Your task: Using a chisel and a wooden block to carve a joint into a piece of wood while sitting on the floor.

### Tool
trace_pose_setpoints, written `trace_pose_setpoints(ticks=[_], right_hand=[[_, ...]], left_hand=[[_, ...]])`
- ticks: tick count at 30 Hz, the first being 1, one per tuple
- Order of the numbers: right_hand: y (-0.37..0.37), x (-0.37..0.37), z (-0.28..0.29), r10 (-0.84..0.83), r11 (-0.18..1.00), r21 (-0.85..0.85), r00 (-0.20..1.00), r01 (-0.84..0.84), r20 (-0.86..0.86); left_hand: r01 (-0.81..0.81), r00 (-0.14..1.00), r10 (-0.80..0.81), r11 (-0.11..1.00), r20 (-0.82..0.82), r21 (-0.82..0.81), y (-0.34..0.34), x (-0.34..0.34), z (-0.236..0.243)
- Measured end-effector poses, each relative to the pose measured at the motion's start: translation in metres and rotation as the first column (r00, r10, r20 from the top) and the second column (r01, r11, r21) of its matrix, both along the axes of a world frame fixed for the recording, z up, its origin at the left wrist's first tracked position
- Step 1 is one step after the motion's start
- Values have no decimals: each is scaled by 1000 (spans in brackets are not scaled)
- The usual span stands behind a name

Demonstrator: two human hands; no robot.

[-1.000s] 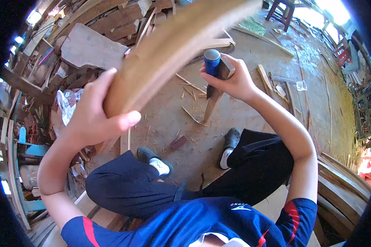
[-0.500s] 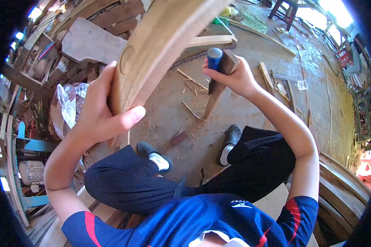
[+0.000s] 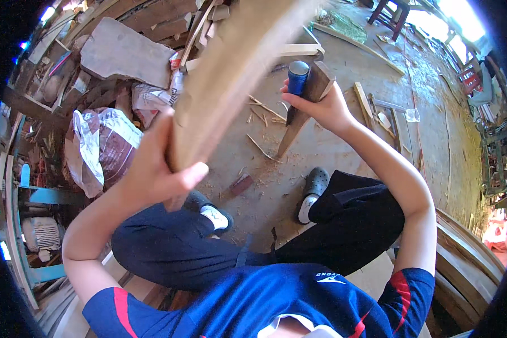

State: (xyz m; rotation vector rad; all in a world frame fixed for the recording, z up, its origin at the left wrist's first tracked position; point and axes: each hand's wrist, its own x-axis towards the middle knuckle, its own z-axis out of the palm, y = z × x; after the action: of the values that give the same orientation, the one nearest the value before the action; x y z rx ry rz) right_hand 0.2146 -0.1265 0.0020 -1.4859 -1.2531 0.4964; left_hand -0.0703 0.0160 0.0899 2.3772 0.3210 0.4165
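Curved plank [image 3: 231,73], blurred, top cut off.

The left hand [image 3: 152,174] is raised and closed in a grip; the right hand [image 3: 321,107] is extended forward, also closed

Concrete floor [image 3: 332,152], dusty, wood splinters [image 3: 262,147] scattered mid-scene. Small reddish wood block [image 3: 241,183] on the floor near the feet. Two dark clogs with white socks: one [image 3: 208,209] left, one [image 3: 312,186] right. Far left, flat grey stone slab [image 3: 127,52] leaning among stacked timber [image 3: 163,14]. White-and-maroon plastic sack [image 3: 104,147] at left, crumpled white bag [image 3: 155,97] just beyond it. Blue metal frame [image 3: 36,194] at far left edge, grey motor [image 3: 39,234] below it. Long wooden strips [image 3: 357,45] lie far right on the floor; short plank offcuts [image 3: 366,107] nearer. Red stool [image 3: 390,12] far top. Curved wooden boards [image 3: 470,248] stacked near right.
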Motion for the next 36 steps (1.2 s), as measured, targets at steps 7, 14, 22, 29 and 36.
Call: trace_pose_setpoints(ticks=[7, 14, 22, 29, 36], right_hand=[[0, 3, -3, 8, 1000, 11, 1000, -9, 13], [-5, 0, -1, -35, 998, 46, 999, 33, 29], [-3, 6, -3, -59, 993, 95, 996, 65, -63], [-5, 5, -4, -57, 997, 61, 998, 55, 26], [-1, -4, -1, -46, 992, 117, 999, 49, -30]], left_hand=[[-9, 989, 24, 995, -144, 104, 0, -12, 2], [6, 979, 43, 971, -197, 240, -4, -22, -36], [51, 965, -42, 998, 259, -31, -1, -23, -19], [4, 983, 23, 990, -183, 143, -5, -27, -10], [-82, 996, 82, 997, 36, 9, -10, -32, -9]])
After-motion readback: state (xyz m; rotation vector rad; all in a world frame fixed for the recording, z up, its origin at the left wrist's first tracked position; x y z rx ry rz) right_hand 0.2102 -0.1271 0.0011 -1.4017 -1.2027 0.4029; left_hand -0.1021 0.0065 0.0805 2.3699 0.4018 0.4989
